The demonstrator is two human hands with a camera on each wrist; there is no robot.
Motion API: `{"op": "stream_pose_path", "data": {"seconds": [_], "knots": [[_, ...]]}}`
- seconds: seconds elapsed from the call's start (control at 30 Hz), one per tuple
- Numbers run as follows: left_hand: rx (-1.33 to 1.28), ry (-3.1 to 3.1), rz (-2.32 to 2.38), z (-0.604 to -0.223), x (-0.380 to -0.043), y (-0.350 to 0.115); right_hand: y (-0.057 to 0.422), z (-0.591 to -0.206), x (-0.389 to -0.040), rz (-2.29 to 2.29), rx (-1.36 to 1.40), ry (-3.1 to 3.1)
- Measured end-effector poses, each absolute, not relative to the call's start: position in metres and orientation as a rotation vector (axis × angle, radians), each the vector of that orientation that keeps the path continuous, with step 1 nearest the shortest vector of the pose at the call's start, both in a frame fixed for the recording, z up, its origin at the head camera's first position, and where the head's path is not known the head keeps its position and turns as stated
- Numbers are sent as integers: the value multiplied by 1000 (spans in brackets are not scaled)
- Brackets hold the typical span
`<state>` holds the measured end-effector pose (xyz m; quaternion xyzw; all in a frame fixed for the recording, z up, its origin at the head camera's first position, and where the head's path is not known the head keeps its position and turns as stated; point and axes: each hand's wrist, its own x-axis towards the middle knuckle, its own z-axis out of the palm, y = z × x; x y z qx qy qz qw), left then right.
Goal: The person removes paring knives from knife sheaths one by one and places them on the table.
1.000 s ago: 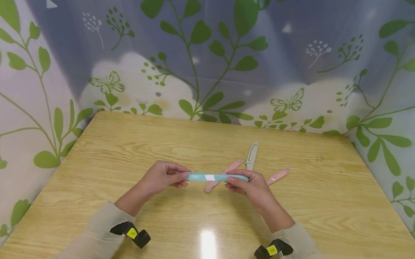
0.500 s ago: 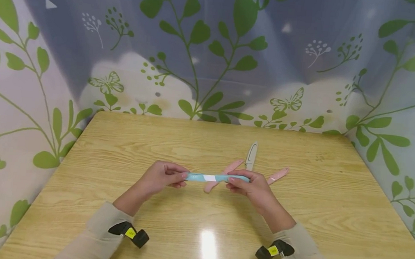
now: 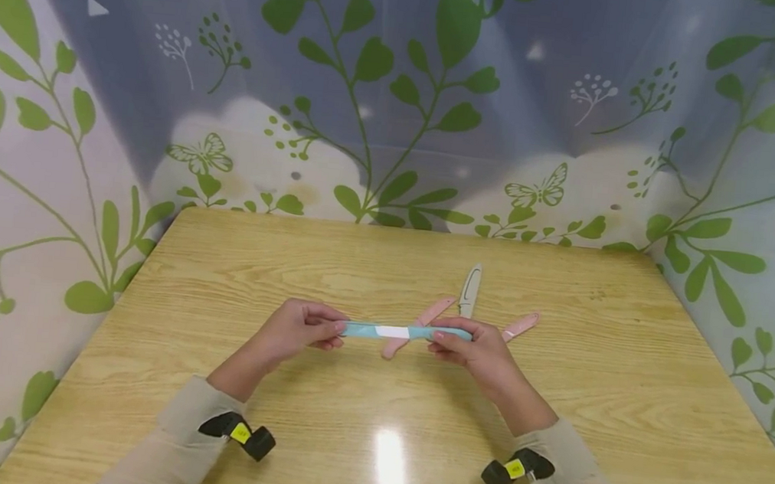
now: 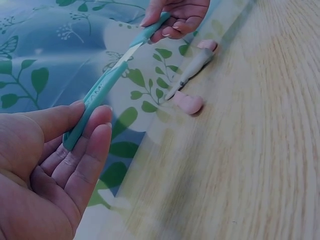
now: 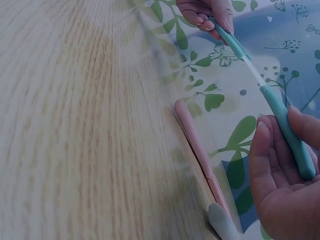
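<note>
In the head view, my left hand (image 3: 300,332) pinches a light-blue sheath (image 3: 360,330) between thumb and fingers. My right hand (image 3: 481,355) grips the light-blue handle (image 3: 422,333) of a small knife. A stretch of white blade (image 3: 393,332) shows between sheath and handle, the tip still inside the sheath. Both wrist views show the same, with the blade (image 4: 129,54) bare between the two teal parts and the handle (image 5: 286,122) lying across the right fingers. The knife is held level above the table.
Beyond the hands, a pink sheathed knife (image 3: 437,309) and a grey sheathed one (image 3: 470,288) lie on the wooden table (image 3: 254,261). Another pink piece (image 3: 522,327) lies farther right, partly hidden by the right hand. A leaf-patterned curtain (image 3: 398,120) hangs behind.
My hands have drawn slightly apart, left hand leftward and right hand rightward. More of the white blade shows between sheath and handle. The knives on the table have not moved.
</note>
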<state>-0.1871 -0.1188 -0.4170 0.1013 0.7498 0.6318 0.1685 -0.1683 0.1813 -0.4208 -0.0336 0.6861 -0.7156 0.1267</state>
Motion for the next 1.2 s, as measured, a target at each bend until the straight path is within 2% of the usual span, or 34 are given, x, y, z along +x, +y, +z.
{"op": "stream_pose_path", "data": {"seconds": [1.2], "knots": [[228, 2205, 1788, -421, -184, -143, 182, -423, -168, -2163, -51, 1913]]}}
